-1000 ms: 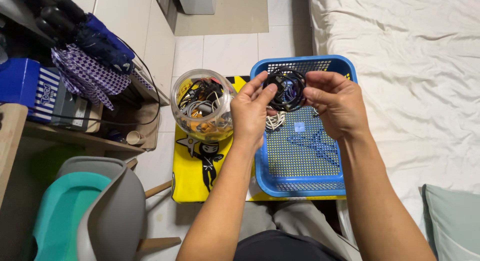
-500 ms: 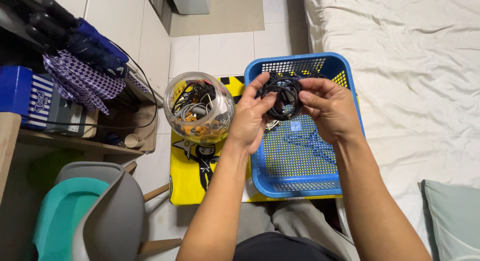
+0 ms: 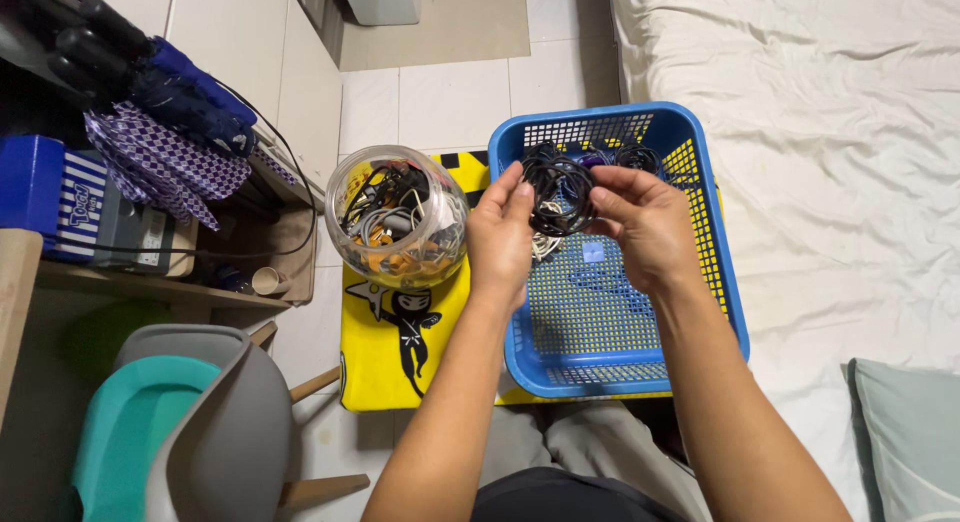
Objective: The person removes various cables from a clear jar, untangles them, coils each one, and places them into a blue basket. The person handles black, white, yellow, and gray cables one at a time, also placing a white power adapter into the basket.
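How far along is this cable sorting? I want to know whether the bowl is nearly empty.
Done: a few cables lie in the blue basket. In hand: the left hand and right hand hold a black cable coil over it. Left: the glass bowl looks well filled with cables.

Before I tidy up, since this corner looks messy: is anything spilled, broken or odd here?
Nothing looks spilled or broken. Both hands, left hand and right hand, hold a coiled black cable over the blue basket. The glass bowl beside it stands upright, crammed with tangled cables.
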